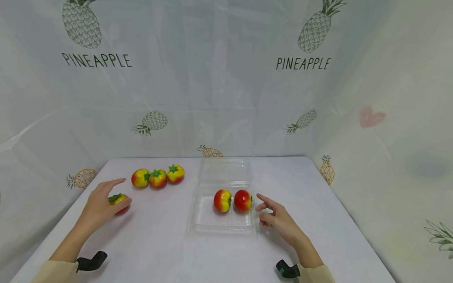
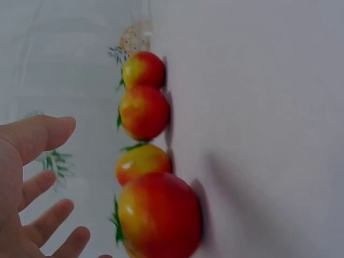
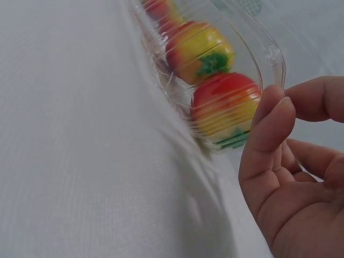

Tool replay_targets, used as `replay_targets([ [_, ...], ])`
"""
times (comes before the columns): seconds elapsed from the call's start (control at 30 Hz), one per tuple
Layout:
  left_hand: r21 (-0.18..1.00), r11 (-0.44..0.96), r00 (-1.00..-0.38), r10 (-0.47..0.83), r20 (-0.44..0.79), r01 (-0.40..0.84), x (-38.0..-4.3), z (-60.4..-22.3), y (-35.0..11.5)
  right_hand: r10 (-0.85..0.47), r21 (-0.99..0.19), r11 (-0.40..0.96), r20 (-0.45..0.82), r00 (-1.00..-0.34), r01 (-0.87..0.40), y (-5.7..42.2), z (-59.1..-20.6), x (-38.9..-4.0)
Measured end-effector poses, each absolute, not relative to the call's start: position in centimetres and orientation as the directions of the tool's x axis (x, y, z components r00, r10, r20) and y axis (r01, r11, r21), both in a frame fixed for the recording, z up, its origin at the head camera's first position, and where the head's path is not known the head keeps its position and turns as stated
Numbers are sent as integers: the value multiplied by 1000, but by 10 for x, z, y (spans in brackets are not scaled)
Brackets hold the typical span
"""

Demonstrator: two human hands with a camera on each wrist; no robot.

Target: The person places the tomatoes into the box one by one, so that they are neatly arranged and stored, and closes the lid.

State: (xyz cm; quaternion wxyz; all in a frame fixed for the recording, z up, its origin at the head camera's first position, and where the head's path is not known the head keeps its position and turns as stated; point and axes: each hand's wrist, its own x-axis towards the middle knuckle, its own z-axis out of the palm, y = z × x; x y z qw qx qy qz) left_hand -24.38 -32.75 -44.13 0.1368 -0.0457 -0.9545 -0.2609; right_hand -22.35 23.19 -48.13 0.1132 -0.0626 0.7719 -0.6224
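My left hand [image 1: 100, 202] is spread around a red-and-yellow tomato-like fruit [image 1: 122, 203] with a green leafy top. In the left wrist view its thumb and fingers stand apart from the nearest fruit [image 2: 161, 215]. Three similar fruits [image 1: 158, 179] lie in a row behind it. A clear plastic clamshell box [image 1: 209, 227], lid folded back, holds two fruits, one at the middle [image 1: 221, 201] and one at the right [image 1: 243, 201]. Beside the box's right wall, my right hand [image 1: 279, 222] has loosely bent fingers. Its fingertips are at the rim; whether they touch is unclear.
A white-covered table [image 1: 155, 243] carries everything. The raised lid [image 1: 224, 171] lies toward the back edge. Pale curtains [image 1: 226, 78] printed with pineapples hang behind and along both sides. A black wrist camera [image 1: 92, 261] sits at the left wrist, another [image 1: 287, 269] at the right.
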Motion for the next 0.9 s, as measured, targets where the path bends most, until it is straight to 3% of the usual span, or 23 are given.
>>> replay_targets([
  [0.3, 505, 858, -956, -61, 286, 96, -232, -457, -354, -238, -975, 217, -94, -967, 42, 231, -481, -224],
  [0.9, 588, 806, -986, -147, 81, -72, -237, -474, -360, -229, -974, 223, -98, -968, 46, 231, -482, -224],
])
